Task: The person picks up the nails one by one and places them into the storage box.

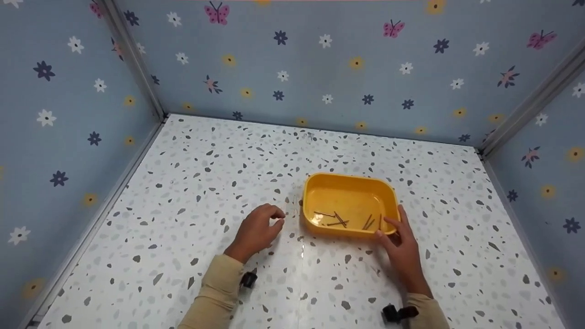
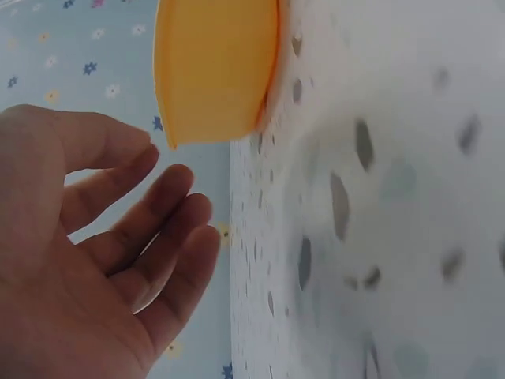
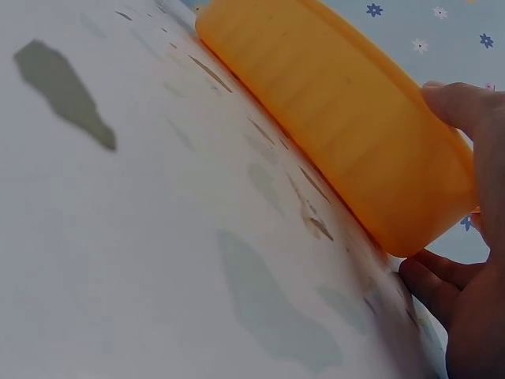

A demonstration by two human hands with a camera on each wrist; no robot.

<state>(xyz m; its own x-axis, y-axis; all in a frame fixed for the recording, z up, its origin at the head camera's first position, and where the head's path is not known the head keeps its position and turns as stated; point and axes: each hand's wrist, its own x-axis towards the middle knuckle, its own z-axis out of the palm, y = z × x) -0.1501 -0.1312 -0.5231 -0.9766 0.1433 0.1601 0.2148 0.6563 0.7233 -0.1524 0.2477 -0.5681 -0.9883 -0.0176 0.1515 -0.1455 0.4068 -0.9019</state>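
A yellow plastic tub [image 1: 343,180] with rounded corners sits on the speckled table. Several thin, dark, nail-like pieces [image 1: 338,221] lie on its floor, some crossing each other. My right hand [image 1: 404,249] grips the tub's near right corner. In the right wrist view, the thumb is at the rim of the tub [image 3: 339,118] and fingers are low by its wall. Left of the tub, my left hand [image 1: 259,230] hovers apart from it. The left wrist view shows that hand [image 2: 110,229] with loosely bent fingers, thumb close to the index finger, and nothing visible between them.
The white table [image 1: 183,183] has grey speckles. Blue panels with flowers and butterflies [image 1: 301,59] stand behind it and on both sides, joined by metal corner strips [image 1: 137,59]. A black wrist device [image 1: 248,279] sits by the left sleeve, another [image 1: 398,313] by the right.
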